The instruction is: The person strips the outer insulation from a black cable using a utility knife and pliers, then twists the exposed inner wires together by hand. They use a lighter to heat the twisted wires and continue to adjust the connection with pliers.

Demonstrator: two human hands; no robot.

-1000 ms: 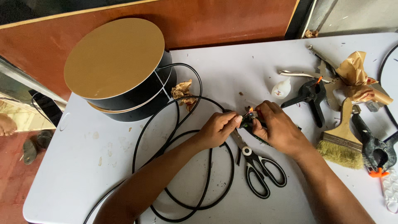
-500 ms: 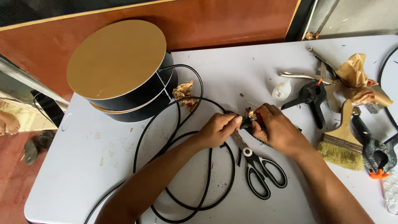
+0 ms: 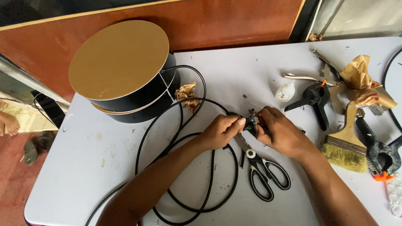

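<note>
My left hand (image 3: 220, 130) and my right hand (image 3: 281, 133) meet over the middle of the white table (image 3: 83, 167). Both pinch the end of a black cable (image 3: 180, 121) between their fingertips, where a bit of coloured wire shows. The cable loops across the table and runs back to a large black spool with a tan cardboard side (image 3: 119, 69). Black-handled scissors (image 3: 261, 169) lie shut just below my right hand, blades pointing under my fingers.
Right of my hands lie a black spring clamp (image 3: 316, 100), a wooden-handled brush (image 3: 347, 144), crumpled brown paper (image 3: 362, 79), pliers (image 3: 301, 76) and a second clamp with orange tips (image 3: 379, 155). A small white bottle (image 3: 285, 91) rests nearby. Crumpled paper scrap (image 3: 187, 94) sits by the spool.
Both hands stay on the cable end; the fingers shift only slightly. The view has drifted a little.
</note>
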